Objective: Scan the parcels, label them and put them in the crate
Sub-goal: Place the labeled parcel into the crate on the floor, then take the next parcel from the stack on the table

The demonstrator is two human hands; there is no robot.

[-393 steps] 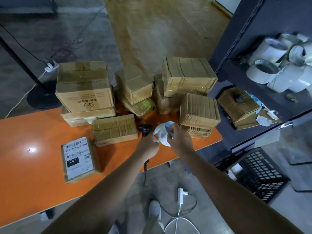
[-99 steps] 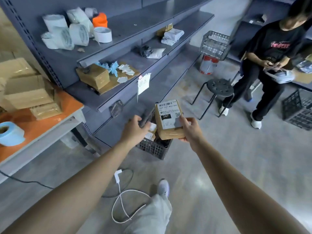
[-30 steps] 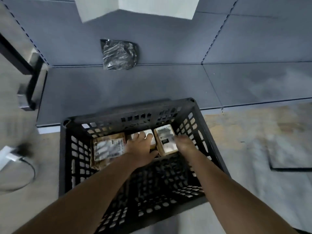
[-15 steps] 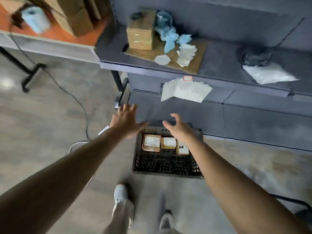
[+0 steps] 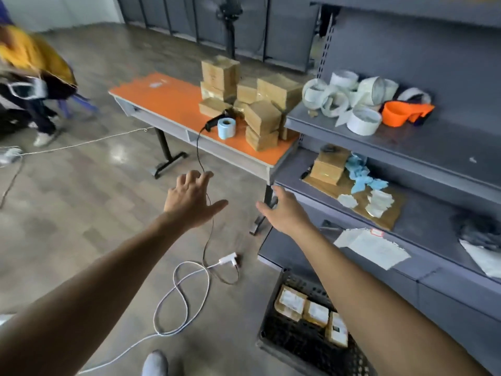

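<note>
A black crate [image 5: 298, 343] stands on the floor at the lower right, with three labelled parcels [image 5: 310, 312] lying side by side in it. My left hand [image 5: 191, 200] and my right hand [image 5: 284, 213] are stretched out in the air above the floor, fingers spread, holding nothing. Farther off, an orange table [image 5: 173, 104] carries a pile of unlabelled brown parcels [image 5: 252, 101], a black scanner [image 5: 215, 120] and a blue label roll [image 5: 226, 128].
A grey shelf unit [image 5: 423, 147] fills the right side, holding tape rolls [image 5: 349, 101], a parcel [image 5: 329, 165] and paper scraps. A white cable [image 5: 181, 289] and a black cord lie on the floor. A person [image 5: 29, 82] stands at the far left.
I have set the labelled parcel in the crate and let go of it. Both hands have come up out of the crate empty, and my view has swung left toward the orange table.
</note>
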